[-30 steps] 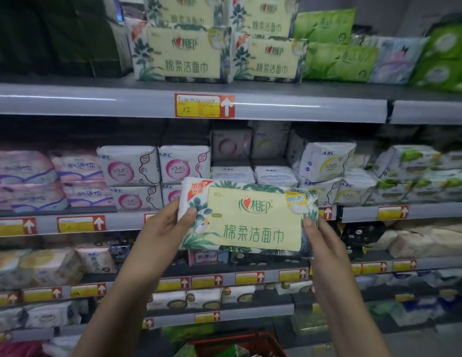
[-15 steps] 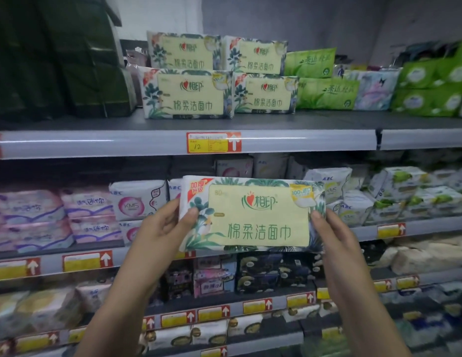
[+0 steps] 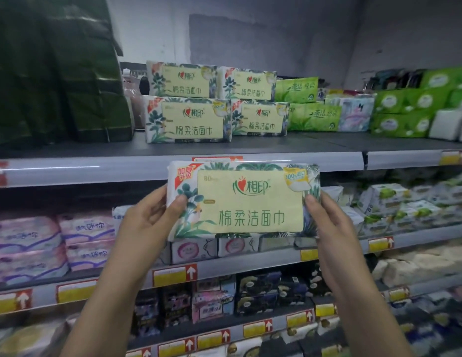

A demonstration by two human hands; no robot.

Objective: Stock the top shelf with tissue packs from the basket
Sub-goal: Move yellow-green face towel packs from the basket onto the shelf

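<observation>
Fingers (image 3: 179, 202) of left hand (image 3: 147, 222) and right hand (image 3: 328, 222) hold tissue pack (image 3: 250, 199) lengthwise horizontal.

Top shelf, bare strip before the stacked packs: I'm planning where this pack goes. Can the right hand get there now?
Probably yes. That strip of the top shelf lies bare, and the right hand, gripping the tissue pack with the left hand, is just under the shelf edge.

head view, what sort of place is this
Most likely a supermarket or shop aisle: tiered shelves with yellow price tags on their rails, matching tissue packs stacked on the top shelf, and rows of sanitary pad packs below.
</observation>
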